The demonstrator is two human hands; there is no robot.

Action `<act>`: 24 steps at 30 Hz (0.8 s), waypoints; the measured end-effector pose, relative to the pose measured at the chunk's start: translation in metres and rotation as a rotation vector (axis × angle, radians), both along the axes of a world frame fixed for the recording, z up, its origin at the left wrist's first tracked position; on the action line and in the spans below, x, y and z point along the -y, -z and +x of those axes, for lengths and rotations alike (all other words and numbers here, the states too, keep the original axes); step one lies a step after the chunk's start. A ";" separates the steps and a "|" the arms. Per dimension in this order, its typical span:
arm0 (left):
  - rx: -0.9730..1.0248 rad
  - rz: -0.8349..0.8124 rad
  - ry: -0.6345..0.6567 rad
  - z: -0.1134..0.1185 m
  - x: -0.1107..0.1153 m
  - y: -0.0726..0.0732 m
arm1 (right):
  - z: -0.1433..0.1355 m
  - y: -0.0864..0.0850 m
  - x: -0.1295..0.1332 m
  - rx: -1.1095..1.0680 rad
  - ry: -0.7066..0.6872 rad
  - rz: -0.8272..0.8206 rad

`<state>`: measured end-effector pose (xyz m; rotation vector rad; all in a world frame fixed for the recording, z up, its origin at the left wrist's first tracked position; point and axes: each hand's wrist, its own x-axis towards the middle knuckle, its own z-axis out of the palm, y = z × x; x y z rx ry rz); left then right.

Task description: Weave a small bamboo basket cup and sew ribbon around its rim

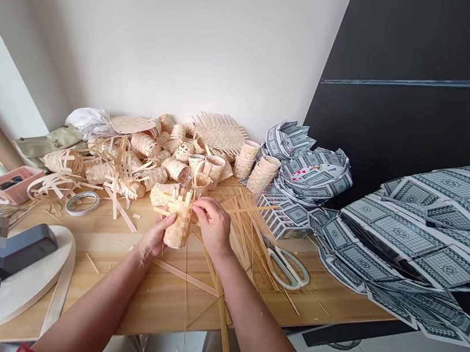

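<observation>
A small cylindrical basket, woven from pale flat strips, stands roughly upright above the table. Loose strip ends stick up from its rim and out to its left. My left hand is closed around its left side, the thumb lying on the weave. At the upper right of the rim, my right hand pinches with thumb and forefinger a thin strip that is mostly hidden by the fingers. Just beyond the basket lie other woven baskets, and long flat strips spread out beside and under my right hand.
Finished baskets pile up along the wall, with stacked ones to the right. White-handled scissors lie right of the strips. A tape roll and pink tray sit left. Folded playing-card structures fill the right side.
</observation>
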<state>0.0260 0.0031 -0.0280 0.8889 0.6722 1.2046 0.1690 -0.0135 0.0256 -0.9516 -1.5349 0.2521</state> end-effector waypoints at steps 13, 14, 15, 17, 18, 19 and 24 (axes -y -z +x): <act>0.020 0.058 -0.019 0.008 0.005 -0.010 | -0.004 0.014 -0.009 -0.323 -0.104 -0.191; 0.015 0.053 -0.016 0.008 0.006 -0.011 | -0.005 0.014 -0.009 -0.350 -0.110 -0.201; 0.008 0.046 -0.012 0.008 0.006 -0.011 | -0.006 0.015 -0.010 -0.377 -0.118 -0.210; 0.001 0.043 -0.002 0.007 0.006 -0.011 | -0.006 0.015 -0.011 -0.421 -0.142 -0.231; 0.001 0.043 0.004 0.007 0.006 -0.011 | -0.007 0.015 -0.010 -0.438 -0.157 -0.243; 0.002 0.042 0.009 0.007 0.006 -0.010 | -0.006 0.015 -0.010 -0.453 -0.174 -0.255; -0.006 0.021 0.018 0.008 0.005 -0.007 | -0.006 0.015 -0.007 -0.508 -0.219 -0.302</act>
